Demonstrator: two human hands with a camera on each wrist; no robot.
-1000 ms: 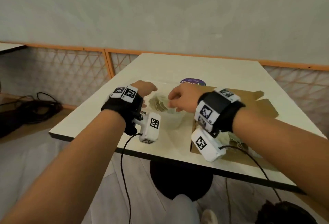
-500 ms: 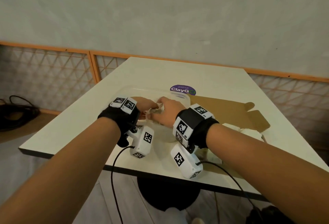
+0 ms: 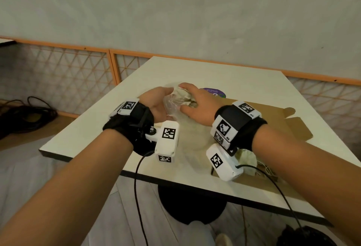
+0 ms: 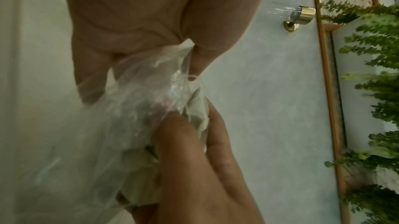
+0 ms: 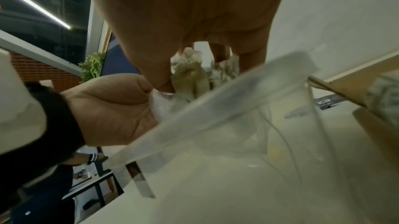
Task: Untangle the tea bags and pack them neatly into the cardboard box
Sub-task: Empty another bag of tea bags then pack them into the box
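A bunch of pale tea bags (image 3: 180, 95) sits in the mouth of a clear plastic zip bag (image 3: 172, 109), lifted above the white table (image 3: 244, 81). My left hand (image 3: 166, 97) pinches the bag's plastic between thumb and fingers (image 4: 200, 60). My right hand (image 3: 189, 97) grips the tea bags (image 5: 187, 74) from above, fingers curled round them. A flattened brown cardboard box (image 3: 273, 116) lies to the right on the table. More tea bags (image 3: 247, 157) rest on it near the table's front edge, partly hidden by my right wrist camera.
A purple round sticker (image 3: 214, 92) shows on the table behind my hands. Orange-framed lattice railing (image 3: 109, 69) runs behind the table. Black cables (image 3: 25, 112) lie on the floor to the left. The table's front edge (image 3: 175, 179) is close below my wrists.
Both hands came together on the plastic bag and lifted it off the table. My right hand now grips the tea bags at the bag's mouth.
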